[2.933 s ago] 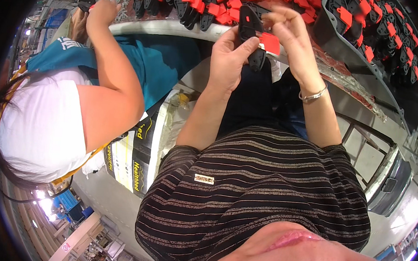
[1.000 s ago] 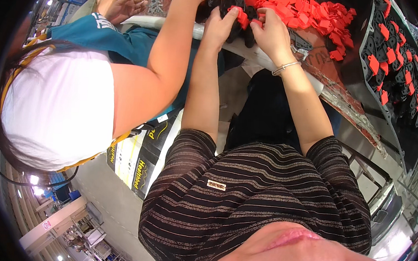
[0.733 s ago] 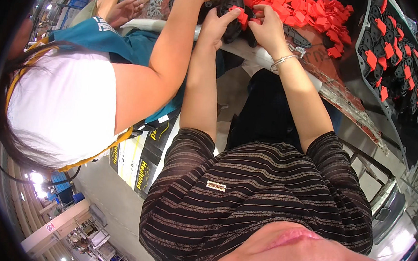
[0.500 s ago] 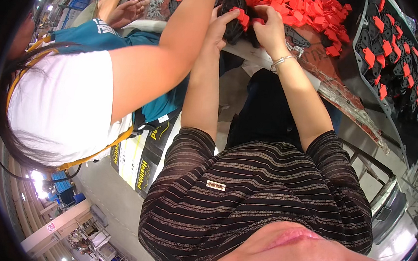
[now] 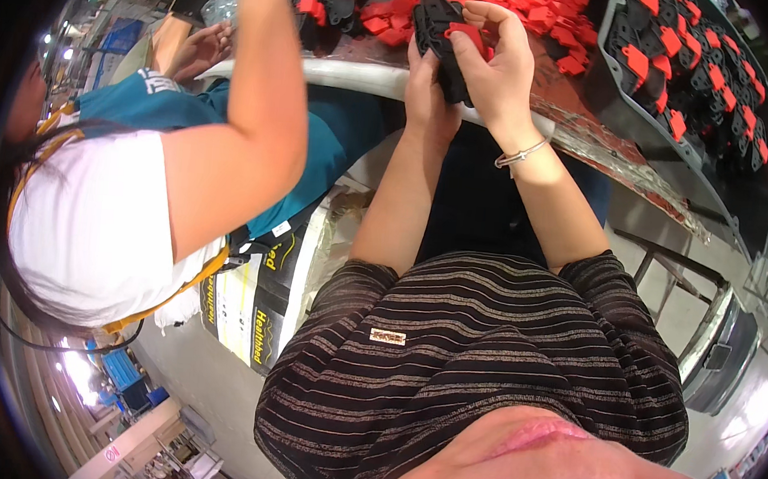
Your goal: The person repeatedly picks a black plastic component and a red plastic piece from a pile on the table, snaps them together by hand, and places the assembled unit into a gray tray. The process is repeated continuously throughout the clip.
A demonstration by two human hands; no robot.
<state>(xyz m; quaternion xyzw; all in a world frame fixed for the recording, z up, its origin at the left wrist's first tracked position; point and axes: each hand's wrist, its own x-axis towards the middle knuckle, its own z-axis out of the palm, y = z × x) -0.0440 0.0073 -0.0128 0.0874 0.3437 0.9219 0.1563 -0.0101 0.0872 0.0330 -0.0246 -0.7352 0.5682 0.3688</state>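
Over the near edge of the table, my left hand (image 5: 431, 96) is closed round the lower part of a long black plastic part (image 5: 433, 22), which stands tilted with its far end up. My right hand (image 5: 505, 70) pinches a red plastic tab (image 5: 463, 37) against the side of that part, thumb on top. Whether the tab is seated in the black part, I cannot tell. My right fingers hide some of both pieces.
Loose red tabs (image 5: 542, 15) lie heaped behind my hands. At the right stands a grey bin (image 5: 674, 162) of black parts with red tabs. On the left a co-worker's arm (image 5: 271, 71) reaches over the table, near more black parts (image 5: 333, 9).
The black part has come upright between my hands, and my left hand has slid lower and to the right. The co-worker's arm has swung left, away from my hands.
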